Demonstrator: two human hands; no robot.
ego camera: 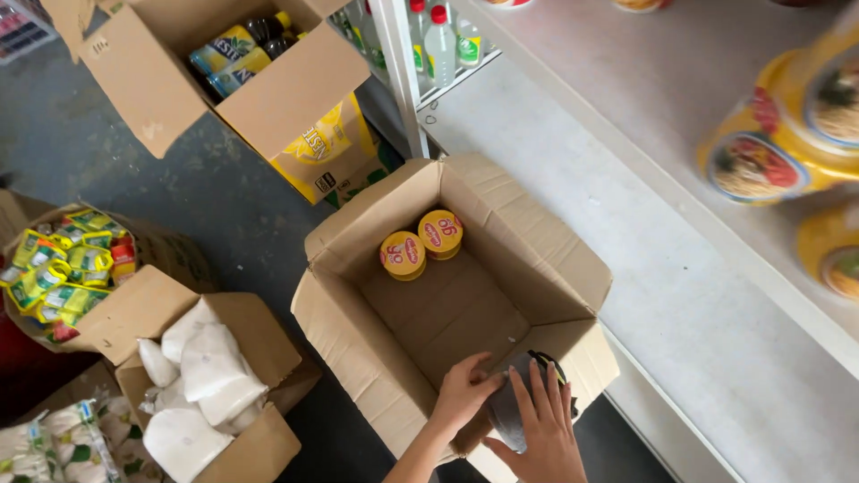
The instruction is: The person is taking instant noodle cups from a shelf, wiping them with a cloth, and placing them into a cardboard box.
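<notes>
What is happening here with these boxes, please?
A person bends over an open cardboard box on the floor beside white shelves. The left hand and the right hand both rest on a dark, rounded object at the near edge of the box; what it is cannot be told. Inside the box stand only two yellow cups with red lids. Other open boxes with bottles and white bags lie around.

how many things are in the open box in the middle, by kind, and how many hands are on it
yellow round cups with red lids: 2
hands at the near rim, left hand and right hand: 2
dark object between the hands: 1
total: 5
</notes>
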